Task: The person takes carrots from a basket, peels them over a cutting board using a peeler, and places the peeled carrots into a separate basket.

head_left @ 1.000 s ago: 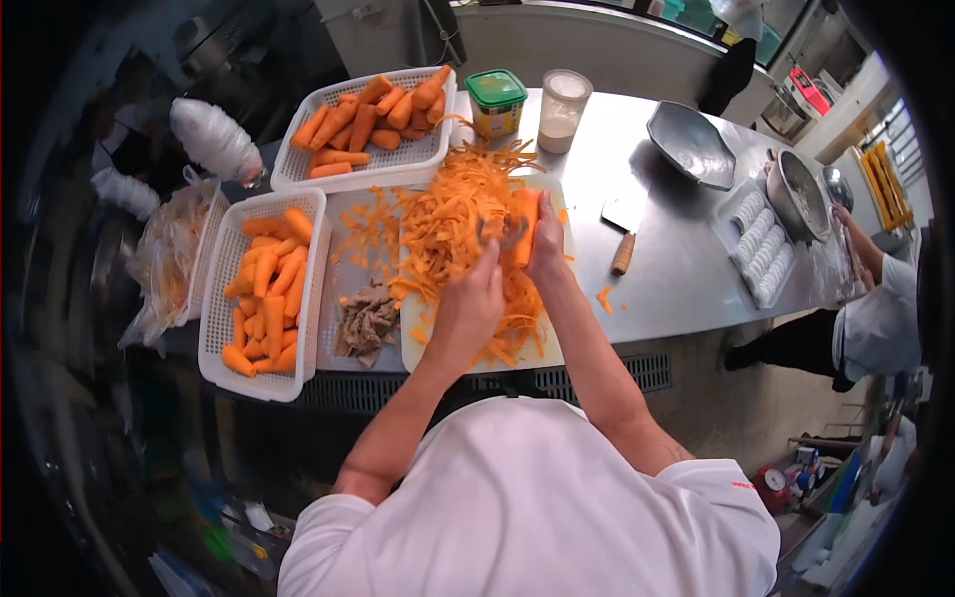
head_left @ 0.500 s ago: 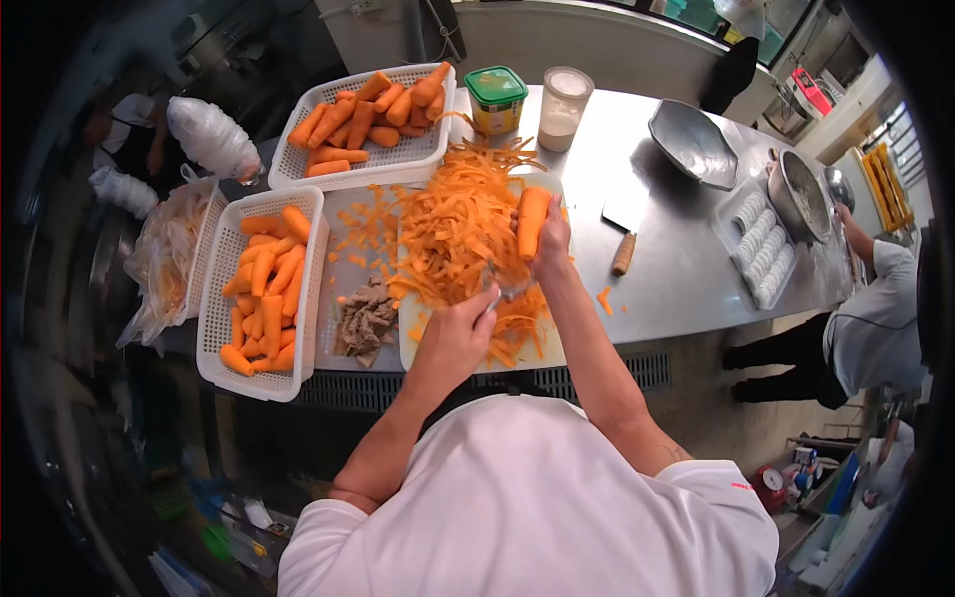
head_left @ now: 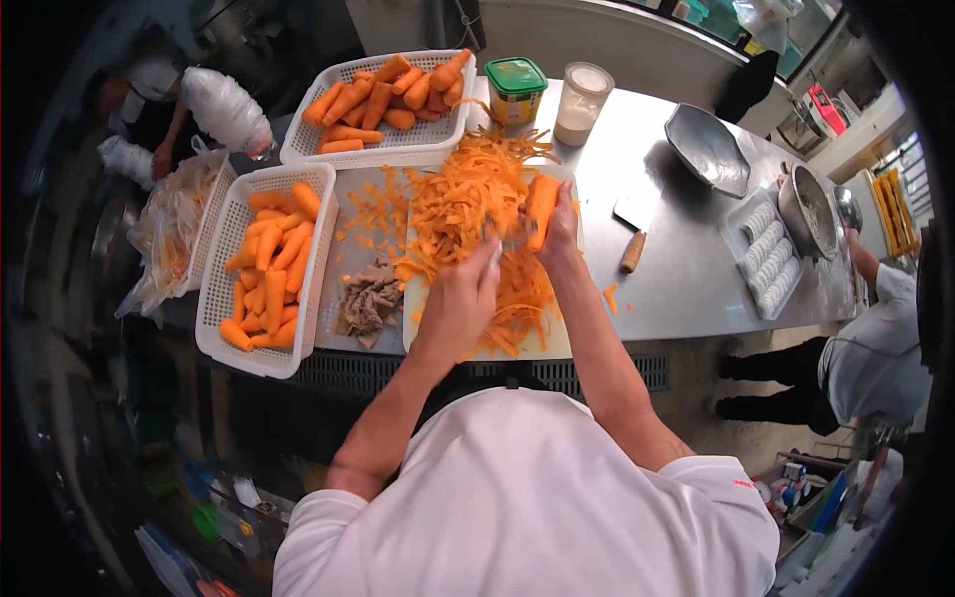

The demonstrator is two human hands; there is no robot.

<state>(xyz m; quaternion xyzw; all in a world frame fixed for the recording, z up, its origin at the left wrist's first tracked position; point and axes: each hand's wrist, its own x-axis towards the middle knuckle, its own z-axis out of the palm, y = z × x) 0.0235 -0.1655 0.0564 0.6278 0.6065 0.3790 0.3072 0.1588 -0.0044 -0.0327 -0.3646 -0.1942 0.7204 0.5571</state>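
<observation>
My right hand [head_left: 563, 231] is closed round a thick carrot [head_left: 540, 211], held tilted above the heap of shavings. In my left hand [head_left: 462, 298] is a peeler [head_left: 494, 239], its head blurred by motion beside the carrot. Beneath both hands, a large pile of orange carrot peelings [head_left: 460, 204] covers most of a pale cutting board [head_left: 420, 320]. Smooth bright carrots [head_left: 275, 289] fill the white basket [head_left: 209, 310] on the left. Rougher, darker carrots [head_left: 378, 104] lie in another white basket [head_left: 291, 149] at the back.
A crumpled brown cloth [head_left: 370, 301] lies left of the board. Behind stand a green-lidded tub [head_left: 516, 92] and a clear container [head_left: 583, 104]. A wooden-handled scraper [head_left: 632, 251], grey tray [head_left: 708, 149], tray of white pieces [head_left: 766, 254] and metal bowl [head_left: 808, 211] sit rightward, near another person [head_left: 875, 323].
My left hand and the peeler have moved up along the carrot. The carrot has shifted slightly right and tilts a little more. The whole view has shifted slightly.
</observation>
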